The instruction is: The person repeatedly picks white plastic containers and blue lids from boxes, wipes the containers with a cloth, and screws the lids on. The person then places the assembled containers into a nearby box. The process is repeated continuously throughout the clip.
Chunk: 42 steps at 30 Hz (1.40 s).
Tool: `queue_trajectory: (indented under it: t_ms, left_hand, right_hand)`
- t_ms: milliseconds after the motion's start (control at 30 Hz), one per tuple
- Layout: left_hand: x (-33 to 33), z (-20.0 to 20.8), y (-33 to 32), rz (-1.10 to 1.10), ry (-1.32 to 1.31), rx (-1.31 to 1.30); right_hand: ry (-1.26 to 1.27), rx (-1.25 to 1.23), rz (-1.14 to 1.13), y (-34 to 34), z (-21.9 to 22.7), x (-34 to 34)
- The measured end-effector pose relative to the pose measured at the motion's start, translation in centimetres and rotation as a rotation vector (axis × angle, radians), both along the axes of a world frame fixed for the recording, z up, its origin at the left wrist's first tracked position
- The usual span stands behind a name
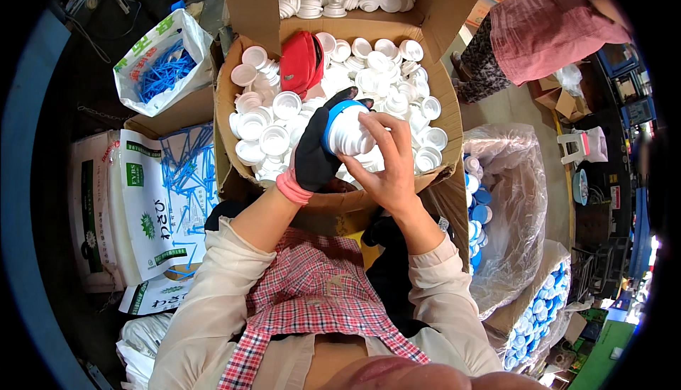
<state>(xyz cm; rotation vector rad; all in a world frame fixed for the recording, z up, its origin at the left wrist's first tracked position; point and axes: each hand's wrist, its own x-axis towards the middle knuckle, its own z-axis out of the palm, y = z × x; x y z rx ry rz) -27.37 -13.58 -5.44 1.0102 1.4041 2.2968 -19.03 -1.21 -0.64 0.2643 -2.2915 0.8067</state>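
Cap (351,133), white, tiered, blue-rimmed, in curl of left fingers (345,95) and pinch of right fingers (389,124).

By the look of it, I'm in a small workshop: loose white plastic caps (273,140) fill a cardboard box (447,95) at my twelve o'clock, blue strips (169,70) stuff a bag (129,86) at ten, and blue-and-white caps (543,312) heap up at four.

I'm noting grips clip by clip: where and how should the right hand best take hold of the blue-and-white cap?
Probably by the stepped white part of the cap, from the right: its round ridges offer finger hold, while the gloved left hand takes up the left side.
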Motion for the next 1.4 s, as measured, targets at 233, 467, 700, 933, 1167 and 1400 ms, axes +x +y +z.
queue_trajectory:
  t_ms: [233, 467, 700, 933, 1167, 1400]
  left_hand:
    - [-0.3, 0.1, -0.3, 0.035, 0.187, -0.065]
    - [0.8, 1.4, -0.7, -0.165, -0.271, 0.113]
    - [1.3, 1.4, -0.6, -0.220, -0.224, -0.046]
    - [1.6, -1.9, -0.3, -0.185, -0.040, -0.203]
    - [1.5, 0.3, 0.9, -0.274, -0.479, 0.202]
    - [0.7, 0.1, 0.0, -0.233, -0.401, 0.088]
  right_hand:
    - [0.004, 0.002, 0.009, 0.0, 0.2, 0.1]
    - [-0.052, -0.011, 0.036, -0.1, 0.2, 0.3]
    - [-0.231, -0.873, 0.089, 0.8, -1.2, -0.6]
    - [-0.345, -0.889, -0.135, 0.0, -0.9, -1.0]
    - [-0.429, -1.336, 0.159, 1.1, -2.1, -1.9]
    - [-0.193, -0.088, 0.122, 1.3, -0.1, 0.3]
